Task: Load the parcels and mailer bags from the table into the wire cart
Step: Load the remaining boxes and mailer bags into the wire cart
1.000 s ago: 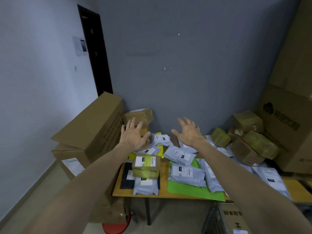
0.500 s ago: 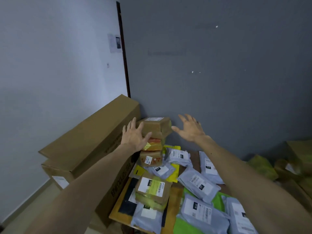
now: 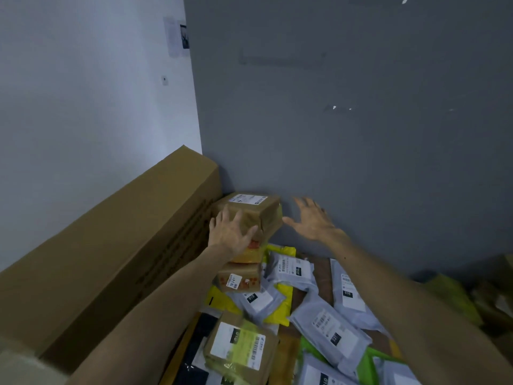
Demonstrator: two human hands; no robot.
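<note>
Reaching: both hands are out toward the top box, the highest parcel at the back left of the counter
Left hand: fingers spread and nearly straight, laid on the near left face of the top box, not curled round it
Right hand: spread wide in the air just right of the top box, thumb tip near its right corner, seemingly not touching
Top box: brown, taped, white label up, wider than what carries it
Under the top box: small boxes stacked one on another
Left of the top box: a long carton, close against it
Behind the top box: a grey wall
In front and right of the top box: grey mailers lying over each other, plus a green-taped box nearest the camera
Cart: not in view
Step, as I judge it: a two-handed grasp about to close; with so much left on the counter, loading looks barely begun
Risk, one-sided push: only the left hand bears on the top box, so pressure before the right arrives could slide it rightward off its narrow support
Risk, toppling: lifting at a tilt could drag the small boxes over onto the mailers
Risk, grip: smooth tape may slip under flat palms, so both sides need firm squeeze
</note>
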